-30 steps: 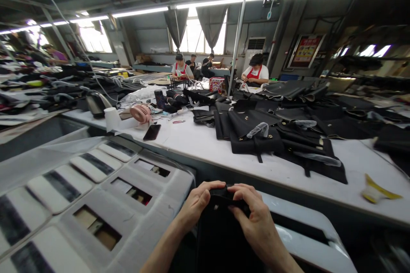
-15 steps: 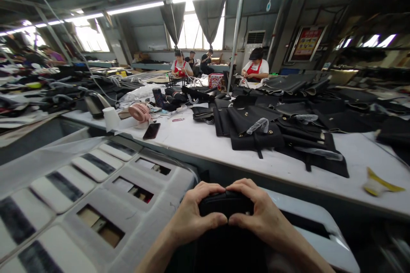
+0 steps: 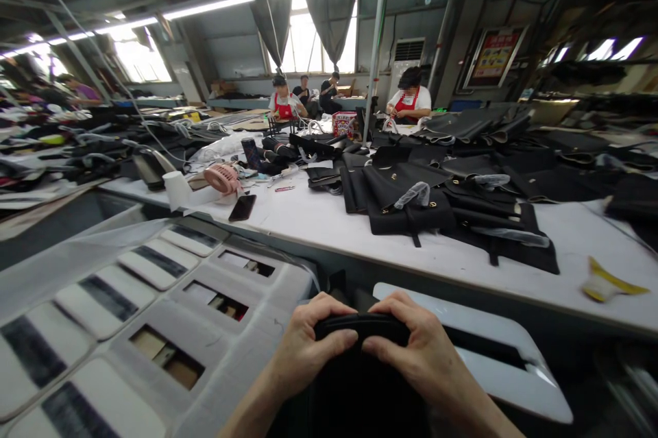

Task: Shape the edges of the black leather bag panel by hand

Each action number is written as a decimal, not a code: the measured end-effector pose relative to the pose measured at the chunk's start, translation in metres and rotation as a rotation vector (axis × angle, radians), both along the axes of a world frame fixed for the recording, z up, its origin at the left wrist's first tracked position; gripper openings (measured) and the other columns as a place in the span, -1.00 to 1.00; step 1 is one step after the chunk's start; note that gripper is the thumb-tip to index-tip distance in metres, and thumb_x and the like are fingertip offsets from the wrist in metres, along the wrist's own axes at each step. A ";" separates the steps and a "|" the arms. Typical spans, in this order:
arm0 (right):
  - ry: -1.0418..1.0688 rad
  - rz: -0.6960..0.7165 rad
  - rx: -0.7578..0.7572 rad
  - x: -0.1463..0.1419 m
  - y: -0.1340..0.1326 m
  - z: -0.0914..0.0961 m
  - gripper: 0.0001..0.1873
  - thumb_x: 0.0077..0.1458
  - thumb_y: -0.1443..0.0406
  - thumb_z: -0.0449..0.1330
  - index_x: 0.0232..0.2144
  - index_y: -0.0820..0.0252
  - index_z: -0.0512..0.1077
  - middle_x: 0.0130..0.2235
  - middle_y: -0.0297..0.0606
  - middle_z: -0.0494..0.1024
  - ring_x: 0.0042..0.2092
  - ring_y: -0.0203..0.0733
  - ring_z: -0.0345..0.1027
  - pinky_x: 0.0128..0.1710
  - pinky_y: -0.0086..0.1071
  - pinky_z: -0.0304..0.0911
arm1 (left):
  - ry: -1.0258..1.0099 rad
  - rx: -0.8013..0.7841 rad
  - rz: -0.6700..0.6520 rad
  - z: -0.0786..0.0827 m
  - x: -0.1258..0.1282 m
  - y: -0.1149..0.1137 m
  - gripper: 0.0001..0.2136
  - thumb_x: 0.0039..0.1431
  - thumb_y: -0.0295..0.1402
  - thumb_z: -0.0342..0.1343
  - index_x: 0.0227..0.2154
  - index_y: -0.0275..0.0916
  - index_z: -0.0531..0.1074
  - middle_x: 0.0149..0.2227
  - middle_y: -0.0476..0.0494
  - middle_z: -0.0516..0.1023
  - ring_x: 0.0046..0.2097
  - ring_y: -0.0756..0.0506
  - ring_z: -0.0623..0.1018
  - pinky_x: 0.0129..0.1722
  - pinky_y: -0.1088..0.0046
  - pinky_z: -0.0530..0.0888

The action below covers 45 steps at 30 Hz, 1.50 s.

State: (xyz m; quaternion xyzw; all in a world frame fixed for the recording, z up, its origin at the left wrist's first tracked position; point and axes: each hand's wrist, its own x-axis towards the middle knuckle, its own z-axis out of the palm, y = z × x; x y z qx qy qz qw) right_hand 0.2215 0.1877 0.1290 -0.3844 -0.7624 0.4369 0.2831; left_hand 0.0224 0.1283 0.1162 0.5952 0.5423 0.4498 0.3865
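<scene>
Low in the middle of the view, my left hand (image 3: 313, 338) and my right hand (image 3: 411, 335) grip the curved upper edge of a black padded piece (image 3: 362, 325). Each hand is closed, with the thumb on the near side and the fingers over the far side. My thumb tips are a short gap apart near the middle of the edge. The lower part of the black piece merges into darkness, so its full shape cannot be told.
A covered stand (image 3: 277, 314) with slots and pale pads is at left; a glossy white panel (image 3: 514, 383) is at right. Ahead, a worktable (image 3: 308, 236) bears black bags (image 3: 406, 198), a phone (image 3: 242, 208), a pink fan (image 3: 222, 179) and a kettle (image 3: 151, 167). People sit beyond.
My fingertips have moved apart slightly, baring more of the black edge between them. More of the white panel shows beside my right hand. The view has shifted a little.
</scene>
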 end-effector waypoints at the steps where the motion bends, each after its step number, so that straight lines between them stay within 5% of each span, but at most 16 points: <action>1: -0.004 -0.003 -0.008 0.000 -0.001 -0.001 -0.89 -0.03 0.35 0.33 -0.39 0.10 0.49 -0.33 -0.39 0.39 -0.25 -0.25 0.31 -0.25 -0.35 0.19 | -0.011 -0.005 0.004 -0.002 0.001 0.000 -0.83 0.10 -0.25 0.24 -0.26 -0.15 0.58 -0.33 -0.06 0.47 -0.25 -0.06 0.44 -0.23 0.42 0.34; 6: 0.042 0.011 -0.085 0.000 0.002 -0.006 -0.91 -0.04 0.32 0.33 -0.44 0.16 0.47 -0.39 -0.38 0.40 -0.31 -0.25 0.31 -0.32 -0.36 0.17 | -0.093 -0.062 0.011 -0.010 0.002 0.002 -0.80 0.12 -0.21 0.22 -0.28 -0.21 0.58 -0.40 -0.04 0.39 -0.41 0.02 0.39 -0.41 0.48 0.29; 11: 0.208 0.038 -0.175 0.009 0.003 -0.014 -0.66 0.03 0.17 0.32 -0.11 0.03 0.46 -0.15 -0.32 0.48 -0.11 -0.13 0.36 -0.10 -0.29 0.26 | -0.120 -0.094 0.009 -0.012 -0.003 0.004 -0.75 0.13 -0.16 0.21 -0.24 -0.23 0.56 -0.37 -0.05 0.39 -0.41 0.02 0.37 -0.42 0.49 0.29; 16: 0.064 -0.013 0.267 0.013 -0.004 -0.022 -0.59 0.18 0.27 0.22 0.07 -0.11 0.36 0.18 -0.32 0.29 0.21 -0.10 0.12 0.23 -0.16 0.07 | -0.091 -0.087 0.009 -0.012 -0.003 0.006 -0.71 0.16 -0.11 0.18 -0.20 -0.20 0.54 -0.34 -0.05 0.42 -0.41 0.03 0.36 -0.38 0.48 0.30; 19: -0.028 -0.035 0.562 0.005 -0.013 -0.022 -0.61 0.18 0.41 0.17 0.04 -0.01 0.38 0.11 -0.27 0.34 0.21 -0.09 0.07 0.20 -0.15 0.10 | -0.081 -0.025 -0.040 -0.011 -0.004 0.006 -0.64 0.25 -0.04 0.04 -0.18 -0.22 0.54 -0.29 -0.11 0.47 -0.30 -0.05 0.43 -0.28 0.44 0.34; 24: 0.061 -0.055 0.745 -0.008 -0.031 -0.013 -0.80 0.18 0.52 0.12 -0.24 0.15 0.41 -0.21 -0.26 0.44 -0.05 -0.12 0.20 -0.04 -0.16 0.13 | -0.165 -0.070 -0.105 -0.006 -0.011 0.002 -0.48 0.34 0.02 -0.19 -0.20 -0.28 0.54 -0.27 -0.15 0.51 -0.21 -0.10 0.45 -0.23 0.42 0.34; 33: -0.008 -0.074 0.792 -0.020 -0.043 0.005 -0.84 0.15 0.51 0.16 -0.30 0.19 0.43 -0.39 -0.29 0.37 -0.23 -0.13 0.19 -0.15 -0.14 0.00 | -0.205 -0.316 -0.366 0.026 -0.023 0.024 -0.62 -0.03 -0.09 0.33 -0.27 -0.30 0.55 -0.40 -0.04 0.47 -0.35 0.01 0.39 -0.34 0.53 0.30; 37: 0.042 -0.008 0.760 -0.021 -0.042 0.003 -0.81 0.12 0.56 0.17 -0.36 0.19 0.42 -0.39 -0.32 0.41 -0.22 -0.15 0.20 -0.16 -0.17 0.01 | -0.084 -0.361 -0.439 0.030 -0.025 0.036 -0.62 -0.06 -0.16 0.35 -0.19 -0.25 0.57 -0.36 -0.05 0.52 -0.31 -0.02 0.43 -0.31 0.51 0.32; 45: 0.045 0.114 0.816 -0.018 -0.032 -0.011 -0.78 0.19 0.59 0.06 -0.34 0.24 0.39 -0.37 -0.26 0.40 -0.27 -0.19 0.18 -0.23 -0.23 0.09 | 0.215 -0.183 -0.485 0.029 -0.023 0.045 -0.66 0.03 -0.21 0.28 -0.12 -0.20 0.59 -0.38 -0.01 0.37 -0.31 0.00 0.39 -0.34 0.52 0.29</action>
